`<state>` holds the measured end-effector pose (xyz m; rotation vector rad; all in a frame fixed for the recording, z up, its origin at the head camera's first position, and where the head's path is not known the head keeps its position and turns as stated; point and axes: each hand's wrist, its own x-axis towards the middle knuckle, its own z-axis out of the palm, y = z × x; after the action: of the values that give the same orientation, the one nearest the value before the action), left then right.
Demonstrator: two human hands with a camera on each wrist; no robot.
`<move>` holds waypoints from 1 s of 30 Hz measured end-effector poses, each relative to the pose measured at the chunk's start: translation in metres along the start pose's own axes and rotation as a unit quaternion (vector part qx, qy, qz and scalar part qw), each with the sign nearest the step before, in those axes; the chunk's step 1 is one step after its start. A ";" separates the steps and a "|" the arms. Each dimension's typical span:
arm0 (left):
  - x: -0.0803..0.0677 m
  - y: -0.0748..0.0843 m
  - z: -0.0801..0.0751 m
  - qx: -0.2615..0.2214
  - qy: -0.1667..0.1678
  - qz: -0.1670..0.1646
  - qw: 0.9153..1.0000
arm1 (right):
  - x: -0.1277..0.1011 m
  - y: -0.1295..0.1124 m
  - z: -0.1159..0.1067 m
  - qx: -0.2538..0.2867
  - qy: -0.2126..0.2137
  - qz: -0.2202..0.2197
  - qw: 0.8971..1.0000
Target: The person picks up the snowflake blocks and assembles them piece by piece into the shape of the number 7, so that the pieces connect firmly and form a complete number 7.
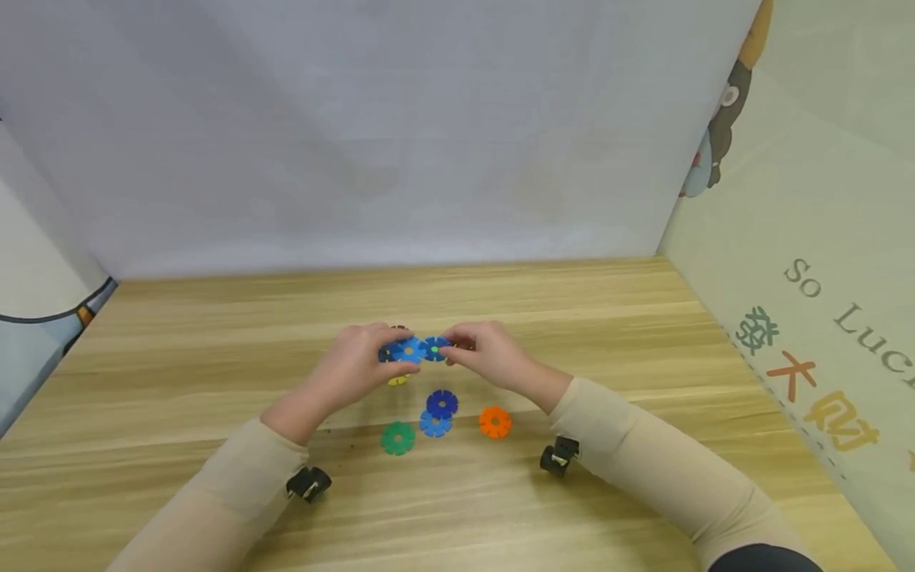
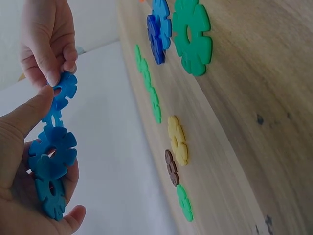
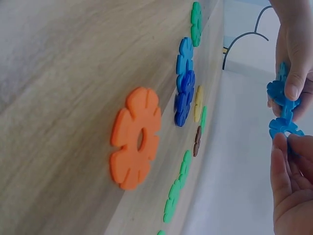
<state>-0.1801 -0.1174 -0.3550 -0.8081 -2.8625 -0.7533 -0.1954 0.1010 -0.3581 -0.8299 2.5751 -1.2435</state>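
Above the table, both hands hold a chain of interlocked blue snowflake discs (image 1: pixel 409 349), notched round their rims with a hole in the middle. My left hand (image 1: pixel 350 361) grips the left part of it, the discs lying against the palm and fingers in the left wrist view. At the other end, my right hand (image 1: pixel 493 356) pinches the end disc (image 2: pixel 65 90) between thumb and fingers. Neighbouring discs in the chain sit at angles to each other, slotted together. Some of the left part is hidden by the left fingers.
Flat on the wooden table (image 1: pixel 586 318) lie a green disc (image 1: pixel 397 438), an orange disc (image 1: pixel 496 422) and a dark blue disc (image 1: pixel 442 403) overlapping a light blue one (image 1: pixel 434 424). Farther back are a yellow disc (image 2: pixel 177 140), a brown disc (image 2: pixel 171 168) and several light green discs (image 3: pixel 172 200).
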 end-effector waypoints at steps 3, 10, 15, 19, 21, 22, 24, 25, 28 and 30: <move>0.003 -0.001 -0.002 0.005 0.005 0.012 1.000 | 0.001 -0.001 -0.002 0.006 0.005 -0.004 1.000; 0.005 -0.003 -0.006 0.016 -0.009 0.021 1.000 | 0.002 0.000 -0.003 -0.004 0.006 -0.036 0.999; 0.008 -0.005 -0.008 0.016 -0.033 0.023 0.999 | 0.003 0.001 -0.003 -0.012 0.000 -0.055 0.998; 0.007 -0.003 -0.007 0.010 -0.044 0.020 0.999 | 0.002 0.003 -0.004 -0.014 -0.003 -0.064 0.998; 0.007 -0.002 -0.007 0.011 -0.047 0.019 0.999 | 0.001 0.005 -0.004 -0.015 -0.005 -0.066 0.998; 0.007 -0.002 -0.006 0.012 -0.049 0.020 0.999 | 0.001 0.006 -0.004 -0.015 -0.006 -0.065 0.998; 0.006 -0.001 -0.005 0.013 -0.049 0.022 0.998 | 0.000 0.007 -0.004 -0.015 -0.009 -0.065 0.998; 0.006 0.000 -0.005 0.011 -0.048 0.024 0.998 | 0.000 0.008 -0.003 -0.015 -0.010 -0.065 0.998; 0.006 0.001 -0.003 0.008 -0.041 0.028 0.999 | -0.001 0.009 -0.003 -0.012 -0.006 -0.065 0.998; 0.006 0.001 -0.001 0.005 -0.036 0.028 0.999 | -0.002 0.009 -0.002 -0.009 -0.002 -0.067 0.998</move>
<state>-0.1851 -0.1141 -0.3523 -0.9284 -2.8894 -0.7167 -0.1984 0.1077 -0.3638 -1.0237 2.5682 -1.2543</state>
